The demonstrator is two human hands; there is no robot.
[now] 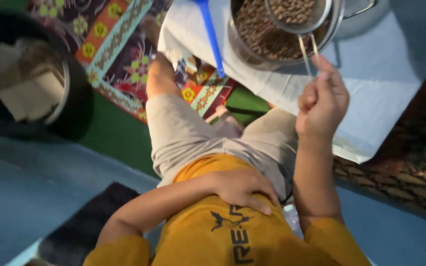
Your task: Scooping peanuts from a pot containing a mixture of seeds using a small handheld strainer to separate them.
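My right hand grips the thin wire handle of a round metal sieve full of brown beans. The sieve hangs over a large metal bowl that also holds brown beans. My left hand rests flat on my belly, on my yellow shirt, holding nothing. I sit with bent legs in grey shorts; one bare knee points toward the bowl.
The bowl stands on a white cloth spread on a patterned mat. A blue handle lies across the cloth beside the bowl. A dark round tub with pale contents sits at left. A dark woven mat lies at right.
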